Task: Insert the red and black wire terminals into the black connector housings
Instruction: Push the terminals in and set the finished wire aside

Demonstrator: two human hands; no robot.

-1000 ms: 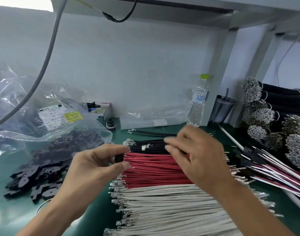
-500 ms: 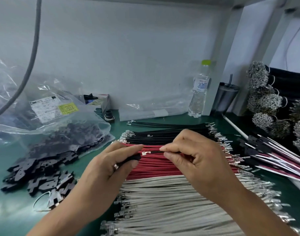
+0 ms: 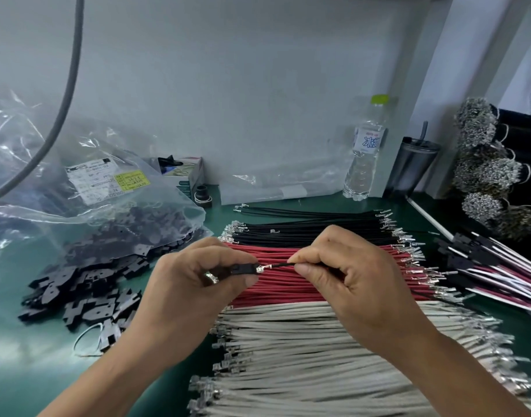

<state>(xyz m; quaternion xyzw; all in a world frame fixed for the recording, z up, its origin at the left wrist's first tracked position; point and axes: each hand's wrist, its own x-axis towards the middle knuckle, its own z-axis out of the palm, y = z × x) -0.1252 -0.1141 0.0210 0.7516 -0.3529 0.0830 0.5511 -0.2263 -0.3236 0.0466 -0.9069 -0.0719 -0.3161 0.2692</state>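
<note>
One clear plastic water bottle (image 3: 365, 149) at one o'clock, one dark tumbler (image 3: 411, 165) beside it, two hands (image 3: 192, 284).

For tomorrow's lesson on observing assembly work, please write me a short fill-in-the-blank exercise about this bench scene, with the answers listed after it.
1. The right hand pinches a thin ____ wire with a metal terminal at its tip.
2. The left hand holds a small black connector ____.
3. On the bench, the red wires lie between the black wires and the ____ wires.
4. The water bottle has a ____ cap.

Missing words: black; housing; white; green
</note>
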